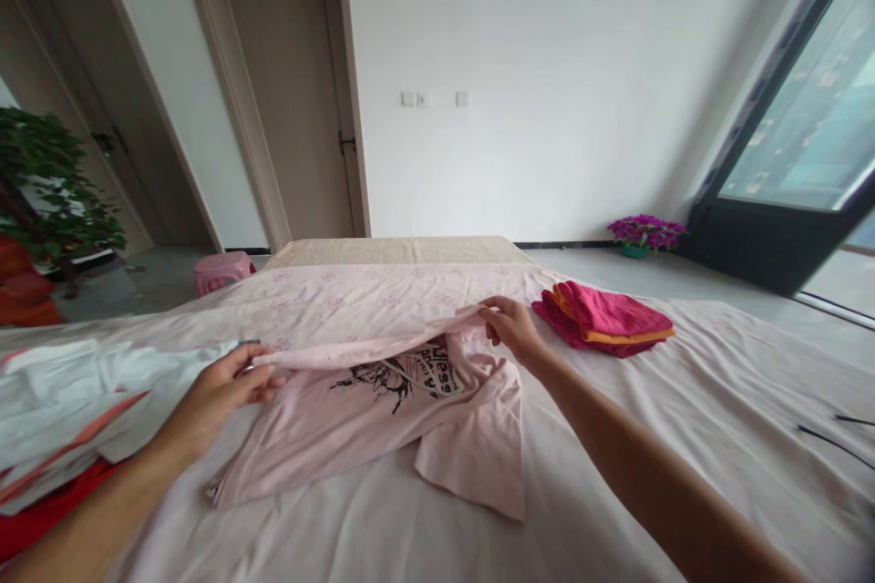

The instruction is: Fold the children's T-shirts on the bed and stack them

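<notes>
A pink T-shirt point(307, 433) with a black print lies on the sheet-covered bed, its near sleeve spread toward me on the right. My left hand point(239, 378) pinches the shirt's far edge at the left end. At the other end, my right hand point(507, 326) grips the same edge between thumb and fingers. Between the two hands this edge is lifted and folded over part of the print. Just beyond my right hand sits a folded stack of magenta and orange clothes point(608, 314).
White and red clothes point(61, 392) lie in a loose heap at the left. The bed sheet point(328, 547) is pale and wrinkled. Beyond the bed are a pink stool point(222, 271), purple flowers point(646, 232) in a pot and a leafy plant point(55, 187). Dark thin strands point(838, 444) show at the right.
</notes>
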`<action>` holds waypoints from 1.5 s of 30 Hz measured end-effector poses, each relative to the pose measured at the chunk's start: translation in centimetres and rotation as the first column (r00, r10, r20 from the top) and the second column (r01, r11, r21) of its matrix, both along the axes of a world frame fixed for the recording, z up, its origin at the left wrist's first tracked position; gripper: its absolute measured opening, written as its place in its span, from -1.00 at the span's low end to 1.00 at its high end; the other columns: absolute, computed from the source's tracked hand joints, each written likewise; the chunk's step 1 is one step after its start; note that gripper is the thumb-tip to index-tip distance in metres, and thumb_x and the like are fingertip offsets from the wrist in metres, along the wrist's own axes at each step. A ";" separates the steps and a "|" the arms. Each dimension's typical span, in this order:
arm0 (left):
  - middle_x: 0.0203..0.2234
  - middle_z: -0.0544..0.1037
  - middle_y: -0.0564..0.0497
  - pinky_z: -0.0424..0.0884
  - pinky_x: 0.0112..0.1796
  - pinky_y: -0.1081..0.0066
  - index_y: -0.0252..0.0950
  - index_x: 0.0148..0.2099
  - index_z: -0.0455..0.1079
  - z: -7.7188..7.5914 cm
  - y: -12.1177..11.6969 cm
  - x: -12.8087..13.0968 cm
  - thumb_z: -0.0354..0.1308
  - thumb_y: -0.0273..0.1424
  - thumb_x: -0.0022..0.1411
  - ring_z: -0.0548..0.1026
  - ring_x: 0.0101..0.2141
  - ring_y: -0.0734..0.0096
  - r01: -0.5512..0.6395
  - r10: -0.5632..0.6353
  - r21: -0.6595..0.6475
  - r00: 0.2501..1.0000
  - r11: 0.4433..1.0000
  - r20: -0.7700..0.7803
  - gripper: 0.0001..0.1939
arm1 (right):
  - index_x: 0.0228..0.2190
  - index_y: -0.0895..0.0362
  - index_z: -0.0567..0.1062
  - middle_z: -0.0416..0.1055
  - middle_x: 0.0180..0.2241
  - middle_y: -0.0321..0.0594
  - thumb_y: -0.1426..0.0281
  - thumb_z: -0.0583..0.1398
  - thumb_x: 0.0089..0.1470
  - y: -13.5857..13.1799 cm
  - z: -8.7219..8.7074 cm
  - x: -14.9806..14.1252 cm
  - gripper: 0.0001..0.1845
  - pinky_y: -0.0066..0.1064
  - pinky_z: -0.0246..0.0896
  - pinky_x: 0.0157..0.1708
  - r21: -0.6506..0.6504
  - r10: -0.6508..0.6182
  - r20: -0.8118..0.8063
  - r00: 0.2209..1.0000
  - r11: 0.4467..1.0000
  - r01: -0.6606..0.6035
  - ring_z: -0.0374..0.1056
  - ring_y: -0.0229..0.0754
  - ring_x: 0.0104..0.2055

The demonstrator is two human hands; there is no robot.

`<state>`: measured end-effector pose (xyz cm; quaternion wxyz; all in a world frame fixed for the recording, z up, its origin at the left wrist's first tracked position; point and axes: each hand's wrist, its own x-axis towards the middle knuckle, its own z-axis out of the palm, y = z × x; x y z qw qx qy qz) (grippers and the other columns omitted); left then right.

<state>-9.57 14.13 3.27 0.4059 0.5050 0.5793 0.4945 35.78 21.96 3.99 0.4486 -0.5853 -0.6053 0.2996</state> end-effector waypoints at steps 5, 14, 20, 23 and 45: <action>-0.27 0.57 -0.01 0.53 -0.05 0.23 -0.33 -0.23 0.37 2.7 4.5 0.8 0.32 -0.49 -0.05 0.60 -0.18 0.25 -0.078 0.020 0.115 0.898 0.990 0.439 -0.71 | -0.15 0.20 0.47 0.57 -0.31 -0.09 0.36 0.17 0.02 3.7 4.1 -1.6 -0.68 -0.51 0.24 -0.52 -0.005 0.029 -0.264 0.964 1.000 -0.031 0.46 -0.24 -0.43; 0.16 0.39 -0.21 0.29 0.16 0.02 -0.26 0.13 0.35 -1.3 6.3 2.9 0.24 -0.29 0.10 0.37 0.16 0.03 -0.044 0.090 0.140 0.937 0.989 -0.338 -0.47 | -0.01 0.17 0.53 0.53 -0.06 -0.10 0.50 0.19 -0.03 6.1 -1.2 -2.0 -0.52 -0.45 0.28 -0.24 -0.095 0.055 0.228 0.972 0.995 -0.034 0.45 -0.16 -0.14; -0.09 0.56 -0.06 0.39 0.05 0.26 -0.18 -0.09 0.52 -5.9 -2.0 2.7 0.17 -0.16 0.21 0.49 -0.02 0.21 0.396 -0.102 0.202 0.626 0.896 -0.773 -0.70 | -0.37 0.19 0.62 0.53 -0.44 -0.18 0.40 0.23 -0.05 2.7 -4.3 2.6 -0.81 -0.46 0.12 -0.39 -0.179 0.057 0.521 0.852 0.983 0.043 0.41 -0.15 -0.34; -0.06 0.54 -0.03 0.41 0.00 0.34 -0.13 -0.02 0.49 -5.4 -4.8 2.5 0.23 -0.22 0.15 0.48 -0.02 0.25 0.474 -0.198 0.101 0.540 0.875 -0.818 -0.67 | -0.44 0.15 0.61 0.49 -0.51 -0.21 0.24 0.30 -0.09 1.7 -3.5 2.8 -0.77 -0.45 0.07 -0.45 -0.274 0.139 0.577 0.805 0.961 0.030 0.37 -0.18 -0.42; 0.04 0.51 -0.12 0.38 0.05 0.18 -0.26 0.10 0.41 -5.2 -8.4 0.3 -0.17 -0.73 0.06 0.48 0.04 0.21 0.317 -0.031 0.059 0.273 0.947 -0.961 -0.37 | -0.22 0.09 0.51 0.51 -0.29 -0.20 0.34 0.14 0.12 -12.6 -2.4 4.5 -0.79 -0.40 0.20 -0.31 0.085 -0.119 0.465 0.877 0.992 0.090 0.38 -0.19 -0.33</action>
